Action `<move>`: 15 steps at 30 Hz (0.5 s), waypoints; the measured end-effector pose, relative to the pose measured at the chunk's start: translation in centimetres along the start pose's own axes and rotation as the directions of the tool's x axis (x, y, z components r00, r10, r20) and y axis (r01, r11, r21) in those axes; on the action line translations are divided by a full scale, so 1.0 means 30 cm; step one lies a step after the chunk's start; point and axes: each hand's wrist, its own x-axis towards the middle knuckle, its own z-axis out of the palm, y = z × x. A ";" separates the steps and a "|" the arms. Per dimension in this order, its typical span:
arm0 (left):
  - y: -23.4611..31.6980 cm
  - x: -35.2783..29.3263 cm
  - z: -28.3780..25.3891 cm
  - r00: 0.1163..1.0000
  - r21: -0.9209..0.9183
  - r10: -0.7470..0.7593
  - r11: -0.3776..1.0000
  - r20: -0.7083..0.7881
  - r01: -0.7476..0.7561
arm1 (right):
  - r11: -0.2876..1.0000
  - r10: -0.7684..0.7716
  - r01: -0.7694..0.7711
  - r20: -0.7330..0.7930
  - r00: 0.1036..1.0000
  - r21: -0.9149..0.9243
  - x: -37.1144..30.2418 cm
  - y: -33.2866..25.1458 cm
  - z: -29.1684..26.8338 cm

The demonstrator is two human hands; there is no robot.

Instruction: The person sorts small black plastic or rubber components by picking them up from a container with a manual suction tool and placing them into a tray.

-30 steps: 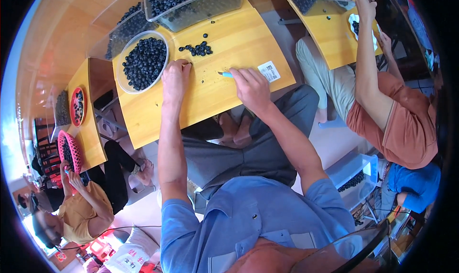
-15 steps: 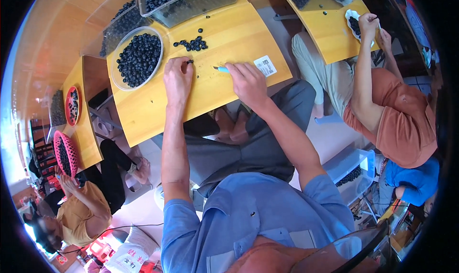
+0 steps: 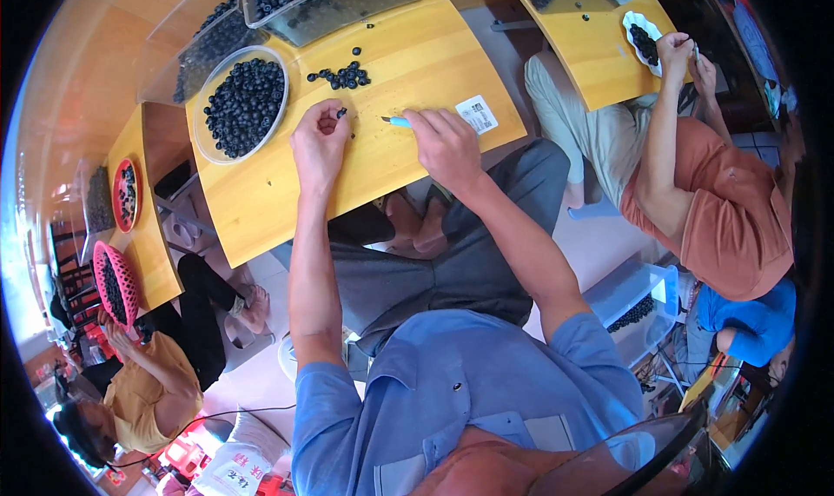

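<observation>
Left hand (image 3: 319,145), upper centre-left of frame: thumb and fingertips pinching one blueberry (image 3: 341,113) above the worktop (image 3: 269,214). Can't tell which way the berry's crown faces; too small.

Right hand (image 3: 445,142), just right of upper centre: fingers closed around the handle of a small knife (image 3: 399,122), light blue grip, short dark blade. Long axis near horizontal in frame, dipping slightly to the right. Blade tip points frame-left, toward the left hand; not touching the berry.

Around them: loose blueberries (image 3: 346,77) above the left hand, round clear bowl (image 3: 283,105) of berries upper left, clear tub (image 3: 352,16) at top, white label (image 3: 476,115) just right of the right hand.
</observation>
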 end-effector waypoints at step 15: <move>0.030 -0.073 0.025 0.974 -0.557 -0.177 0.800 0.138 0.224 | 0.999 -0.024 0.024 -0.002 1.000 -0.029 0.002 -0.001 0.007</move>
